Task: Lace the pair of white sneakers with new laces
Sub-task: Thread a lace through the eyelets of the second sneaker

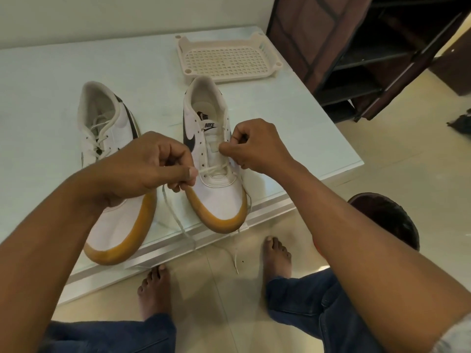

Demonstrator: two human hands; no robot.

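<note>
White surface (293,128) ends right under the half-laced sneaker (221,197), whose tan toe juts over that near edge; bare room lies to its right. Just left of this sneaker's lowest eyelets the left hand (147,166) pinches the lace (175,220) between thumb and fingers. At its right eyelet row the right hand (257,146) pinches the lace with fingers curled tight. Loose lace ends hang past the edge. The second sneaker (122,220) sits just left, a perforated tray (226,59) just behind.
</note>
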